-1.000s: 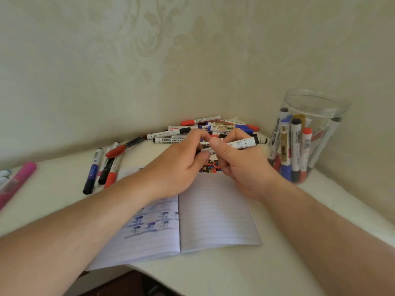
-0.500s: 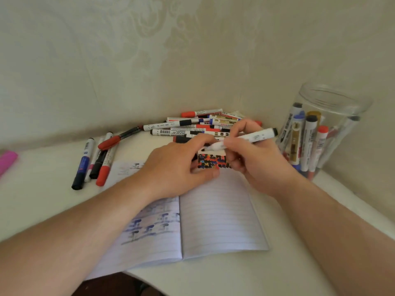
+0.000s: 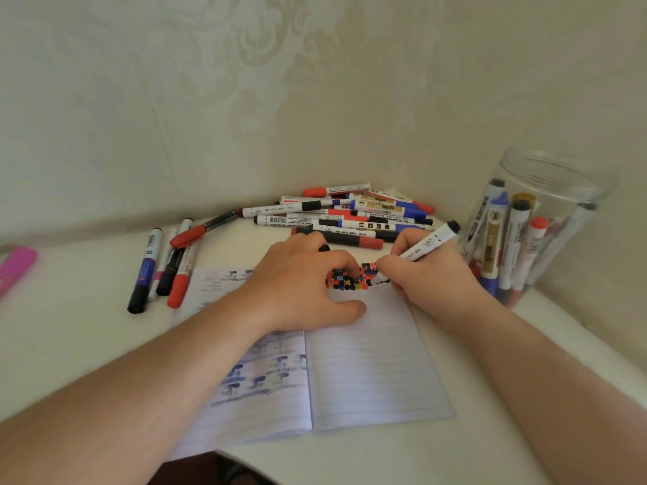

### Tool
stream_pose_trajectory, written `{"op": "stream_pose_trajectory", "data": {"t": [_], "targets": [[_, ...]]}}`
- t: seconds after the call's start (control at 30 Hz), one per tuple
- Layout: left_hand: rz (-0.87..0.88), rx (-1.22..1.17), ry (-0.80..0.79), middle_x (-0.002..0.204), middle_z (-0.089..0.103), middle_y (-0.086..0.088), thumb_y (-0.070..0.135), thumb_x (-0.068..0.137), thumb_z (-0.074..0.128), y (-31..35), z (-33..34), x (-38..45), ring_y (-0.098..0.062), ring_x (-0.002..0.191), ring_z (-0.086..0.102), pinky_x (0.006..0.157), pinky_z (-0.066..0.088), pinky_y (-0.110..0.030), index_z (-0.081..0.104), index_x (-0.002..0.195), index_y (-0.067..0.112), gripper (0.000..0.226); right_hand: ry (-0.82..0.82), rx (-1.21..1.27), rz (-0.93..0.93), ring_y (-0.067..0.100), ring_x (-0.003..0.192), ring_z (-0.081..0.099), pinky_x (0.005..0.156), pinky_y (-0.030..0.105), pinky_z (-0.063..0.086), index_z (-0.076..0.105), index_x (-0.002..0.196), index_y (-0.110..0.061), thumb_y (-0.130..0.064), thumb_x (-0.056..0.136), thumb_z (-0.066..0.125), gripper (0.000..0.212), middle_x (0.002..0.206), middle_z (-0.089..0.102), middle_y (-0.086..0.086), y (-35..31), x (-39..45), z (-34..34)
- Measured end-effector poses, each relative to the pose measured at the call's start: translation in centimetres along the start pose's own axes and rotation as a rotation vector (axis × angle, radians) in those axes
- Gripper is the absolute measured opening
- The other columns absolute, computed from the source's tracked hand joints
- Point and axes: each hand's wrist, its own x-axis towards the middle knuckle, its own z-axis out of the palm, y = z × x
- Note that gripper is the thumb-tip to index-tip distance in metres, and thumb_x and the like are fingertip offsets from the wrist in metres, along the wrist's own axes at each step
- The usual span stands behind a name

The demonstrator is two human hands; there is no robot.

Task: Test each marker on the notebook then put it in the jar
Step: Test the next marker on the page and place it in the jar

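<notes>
White table [image 3: 70, 344]; cream patterned wallpaper [image 3: 245, 82] behind; pink object [image 3: 15, 266] at left edge.

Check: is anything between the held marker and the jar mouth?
Nothing visible. The right hand holds the marker just left of the jar, whose mouth is open, though markers already stand inside.
</notes>
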Motion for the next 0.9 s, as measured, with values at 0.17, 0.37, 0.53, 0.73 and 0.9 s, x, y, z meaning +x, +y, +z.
{"op": "stream_pose_trajectory", "data": {"t": [0.17, 0.37, 0.53, 0.73, 0.9], "targets": [[0.002, -0.005, -0.006, 0.101, 0.043, 0.018, 0.079, 0.074, 0.060, -0.06, -0.06, 0.06, -0.011, 0.103, 0.042, 0.092, 0.040, -0.033, 0.056, 0.120, 0.057, 0.052, 0.067, -0.005, 0.057, 0.021, 0.052, 0.063, 0.056, 0.038, 0.054, 0.052, 0.069, -0.016, -0.015, 0.083, 0.068, 0.022, 0.062, 0.069, 0.013, -0.11, 0.11, 0.29], [0.000, -0.006, -0.012, 0.100, 0.043, 0.019, 0.078, 0.075, 0.061, 0.06, -0.07, 0.09, -0.009, 0.102, 0.042, 0.092, 0.039, -0.033, 0.056, 0.120, 0.057, 0.050, 0.055, -0.047, 0.057, 0.020, 0.052, 0.065, 0.060, 0.041, 0.057, 0.052, 0.071, -0.017, -0.014, 0.085, 0.070, 0.022, 0.061, 0.071, 0.009, -0.23, 0.30, 0.26], [-0.002, -0.006, -0.021, 0.099, 0.043, 0.018, 0.078, 0.074, 0.061, 0.03, -0.12, -0.04, -0.010, 0.102, 0.042, 0.093, 0.040, -0.035, 0.055, 0.120, 0.058, 0.050, 0.062, -0.170, 0.021, 0.034, 0.063, 0.069, 0.064, 0.054, 0.061, 0.056, 0.074, -0.015, -0.022, 0.083, 0.072, 0.020, 0.067, 0.071, 0.013, -0.50, 0.08, 0.34], [-0.003, -0.002, -0.031, 0.101, 0.044, 0.019, 0.080, 0.073, 0.058, -0.01, -0.02, -0.01, -0.010, 0.103, 0.042, 0.092, 0.039, -0.034, 0.055, 0.121, 0.059, 0.052, 0.058, -0.125, 0.046, 0.019, 0.054, 0.063, 0.063, 0.054, 0.061, 0.054, 0.073, -0.016, -0.018, 0.084, 0.070, 0.019, 0.066, 0.070, 0.014, -0.32, 0.05, 0.20], [-0.001, -0.002, -0.024, 0.101, 0.044, 0.018, 0.079, 0.074, 0.059, 0.02, 0.00, 0.04, -0.010, 0.103, 0.043, 0.091, 0.039, -0.034, 0.055, 0.121, 0.059, 0.051, 0.046, -0.169, 0.030, 0.022, 0.057, 0.064, 0.065, 0.055, 0.061, 0.056, 0.074, -0.016, -0.022, 0.082, 0.072, 0.019, 0.066, 0.070, 0.012, -0.33, 0.03, 0.30]]}}
